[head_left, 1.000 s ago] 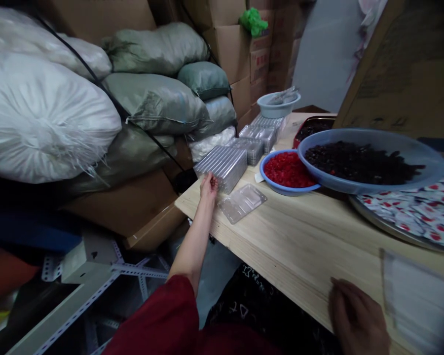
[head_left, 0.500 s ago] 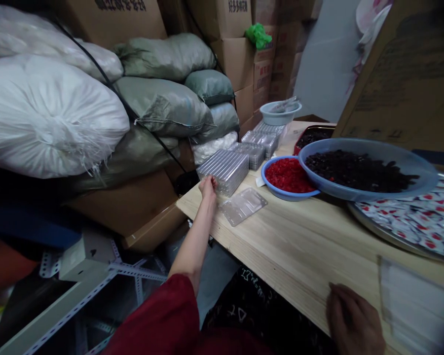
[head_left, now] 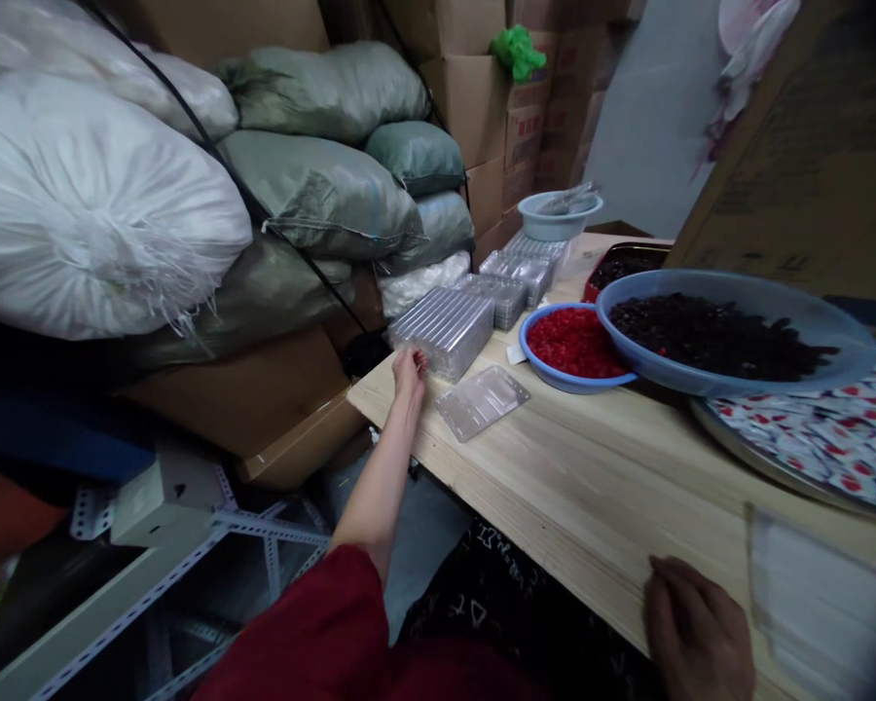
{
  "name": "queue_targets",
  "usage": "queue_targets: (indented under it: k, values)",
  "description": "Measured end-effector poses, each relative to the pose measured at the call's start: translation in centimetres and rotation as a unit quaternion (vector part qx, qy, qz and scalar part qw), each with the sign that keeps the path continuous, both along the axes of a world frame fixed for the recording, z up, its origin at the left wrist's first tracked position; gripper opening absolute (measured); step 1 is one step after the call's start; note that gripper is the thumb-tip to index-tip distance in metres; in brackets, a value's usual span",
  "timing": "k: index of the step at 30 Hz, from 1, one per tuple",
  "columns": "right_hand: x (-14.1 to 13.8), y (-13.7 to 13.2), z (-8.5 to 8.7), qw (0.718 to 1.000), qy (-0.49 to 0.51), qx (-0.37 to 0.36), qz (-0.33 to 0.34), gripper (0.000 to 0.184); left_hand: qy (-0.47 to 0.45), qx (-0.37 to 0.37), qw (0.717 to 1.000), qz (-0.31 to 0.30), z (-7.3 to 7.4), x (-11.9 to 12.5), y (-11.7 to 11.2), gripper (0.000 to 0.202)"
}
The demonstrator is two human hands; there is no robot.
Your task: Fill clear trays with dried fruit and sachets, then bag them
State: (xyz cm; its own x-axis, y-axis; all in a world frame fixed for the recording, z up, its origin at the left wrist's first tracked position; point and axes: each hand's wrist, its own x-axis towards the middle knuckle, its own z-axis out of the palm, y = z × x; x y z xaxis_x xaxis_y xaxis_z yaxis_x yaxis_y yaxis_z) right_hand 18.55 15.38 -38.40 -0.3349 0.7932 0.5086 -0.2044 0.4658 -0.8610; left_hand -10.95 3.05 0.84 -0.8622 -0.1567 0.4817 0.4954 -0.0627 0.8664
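Observation:
My left hand (head_left: 410, 371) reaches out to the far left corner of the wooden table (head_left: 599, 487), fingers curled against the near edge of a stack of clear plastic trays (head_left: 444, 331). One clear tray (head_left: 482, 401) lies flat just right of that hand. My right hand (head_left: 697, 628) rests at the table's near edge with fingers bent, next to a blurred white stack (head_left: 821, 594); whether it holds anything is unclear.
A blue bowl of red pieces (head_left: 570, 346) and a wider blue basin of dark pieces (head_left: 730, 331) stand mid-table. A metal tray of sachets (head_left: 818, 438) is at right. More clear tray stacks (head_left: 515, 282), filled sacks (head_left: 102, 214), cardboard boxes and metal shelving rails (head_left: 190, 565) surround the table.
The left hand stays at the tray stack, its fingers curling a little tighter against the edge. The right hand has barely moved. The view shifted slightly.

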Motion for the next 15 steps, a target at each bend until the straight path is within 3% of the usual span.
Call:
queue_targets:
  k: [3,6,9,12,15]
  values:
    - [0.0,0.1,0.0,1.000,0.001,-0.008,0.004,0.045,0.047,0.016,0.999,-0.008,-1.2,2.1,-1.3,0.013]
    - [0.4,0.1,0.6,0.999,0.010,-0.045,0.019,0.044,0.103,0.011,0.994,-0.022,-1.8,6.0,-2.2,0.015]
    - [1.2,-0.3,2.9,0.979,0.026,-0.190,0.071,0.042,0.151,-0.041,0.983,-0.092,-3.8,11.1,-1.3,0.014]
    - [1.7,-0.8,6.8,0.900,0.061,-0.390,0.186,0.050,0.089,-0.100,0.974,-0.182,-9.1,16.6,0.8,0.012]
    - [0.9,-0.6,9.7,0.800,0.148,-0.486,0.319,0.069,-0.054,-0.167,0.951,-0.255,-16.1,21.7,2.4,0.016]
